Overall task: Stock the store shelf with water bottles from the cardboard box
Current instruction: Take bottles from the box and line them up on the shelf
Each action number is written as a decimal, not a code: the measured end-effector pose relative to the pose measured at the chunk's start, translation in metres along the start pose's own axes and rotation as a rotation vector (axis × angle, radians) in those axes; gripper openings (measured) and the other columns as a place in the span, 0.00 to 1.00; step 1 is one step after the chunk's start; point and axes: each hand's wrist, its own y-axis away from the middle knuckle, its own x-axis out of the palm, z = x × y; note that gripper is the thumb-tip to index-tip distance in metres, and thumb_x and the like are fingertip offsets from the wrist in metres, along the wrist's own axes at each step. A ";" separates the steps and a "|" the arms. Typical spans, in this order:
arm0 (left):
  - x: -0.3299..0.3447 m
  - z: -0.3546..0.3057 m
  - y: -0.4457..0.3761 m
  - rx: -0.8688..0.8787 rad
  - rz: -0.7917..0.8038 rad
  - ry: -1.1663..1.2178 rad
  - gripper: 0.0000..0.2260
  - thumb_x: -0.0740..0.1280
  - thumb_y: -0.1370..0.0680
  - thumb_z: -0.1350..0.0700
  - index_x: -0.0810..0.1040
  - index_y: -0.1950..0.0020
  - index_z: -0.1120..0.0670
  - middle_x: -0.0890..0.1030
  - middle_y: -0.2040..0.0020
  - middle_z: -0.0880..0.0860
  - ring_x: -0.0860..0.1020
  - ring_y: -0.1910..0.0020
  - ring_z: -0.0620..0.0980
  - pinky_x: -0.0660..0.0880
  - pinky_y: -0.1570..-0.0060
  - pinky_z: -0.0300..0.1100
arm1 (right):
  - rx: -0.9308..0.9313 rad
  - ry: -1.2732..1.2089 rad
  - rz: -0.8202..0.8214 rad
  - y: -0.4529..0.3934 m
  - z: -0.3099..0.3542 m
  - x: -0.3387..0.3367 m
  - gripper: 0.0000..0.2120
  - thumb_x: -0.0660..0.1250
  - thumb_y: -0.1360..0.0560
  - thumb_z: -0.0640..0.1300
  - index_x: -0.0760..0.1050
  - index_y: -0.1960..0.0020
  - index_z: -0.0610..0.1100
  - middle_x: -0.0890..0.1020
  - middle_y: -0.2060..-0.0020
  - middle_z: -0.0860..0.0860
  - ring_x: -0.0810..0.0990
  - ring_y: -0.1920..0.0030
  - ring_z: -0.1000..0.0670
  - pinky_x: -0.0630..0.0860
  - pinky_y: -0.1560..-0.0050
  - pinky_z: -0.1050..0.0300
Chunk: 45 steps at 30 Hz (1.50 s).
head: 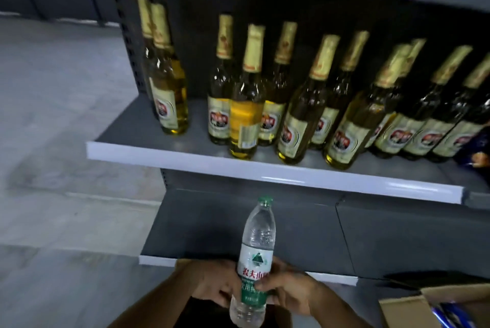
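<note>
Clear plastic water bottle point(256, 261) is upright, low centre, in front of the lower shelf's point(265, 229) white front edge. You've got it in both hands at the label band. Left hand point(212, 285) has fingers curled round the left side; right hand point(289, 288) has its thumb across the label, other fingers wrapped behind and mostly hidden.

Grip is low on a soft bottle, so keep the squeeze light and the green cap pointing up. My read: lift clear over the white lip, then set the base flat and well in.

Left: open grey floor point(61, 142), nothing to hit. Lower shelf deck looks bare across what's visible, so lots of landing room. Overhead, the upper shelf point(265, 171) edge juts out toward you; go in under it, don't clip the cap. Glass bottles point(246, 105) up there stand near that edge, so avoid knocking it. Right: cardboard box point(437, 303) sits open at your right elbow. Mind the raised flap on the swing back.
</note>
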 end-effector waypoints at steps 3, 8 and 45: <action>0.013 -0.019 0.051 0.013 0.040 0.050 0.20 0.69 0.35 0.66 0.81 0.49 0.46 0.85 0.49 0.48 0.82 0.50 0.44 0.78 0.51 0.42 | -0.049 0.038 -0.065 0.034 0.037 0.034 0.27 0.67 0.33 0.23 0.74 0.38 0.43 0.82 0.44 0.41 0.80 0.43 0.43 0.78 0.43 0.47; 0.013 -0.076 0.136 0.167 -0.007 0.114 0.29 0.67 0.38 0.68 0.77 0.39 0.51 0.81 0.41 0.53 0.78 0.40 0.52 0.75 0.40 0.49 | -0.171 0.061 -0.089 0.094 0.106 0.090 0.26 0.65 0.32 0.22 0.74 0.38 0.42 0.82 0.44 0.42 0.80 0.44 0.43 0.78 0.45 0.51; -0.161 -0.299 0.446 0.766 -0.916 -0.067 0.23 0.75 0.30 0.59 0.75 0.37 0.53 0.81 0.42 0.51 0.79 0.44 0.49 0.75 0.39 0.52 | -0.733 0.411 -0.123 0.126 0.443 0.255 0.23 0.69 0.28 0.34 0.71 0.35 0.44 0.77 0.37 0.48 0.75 0.37 0.50 0.70 0.32 0.51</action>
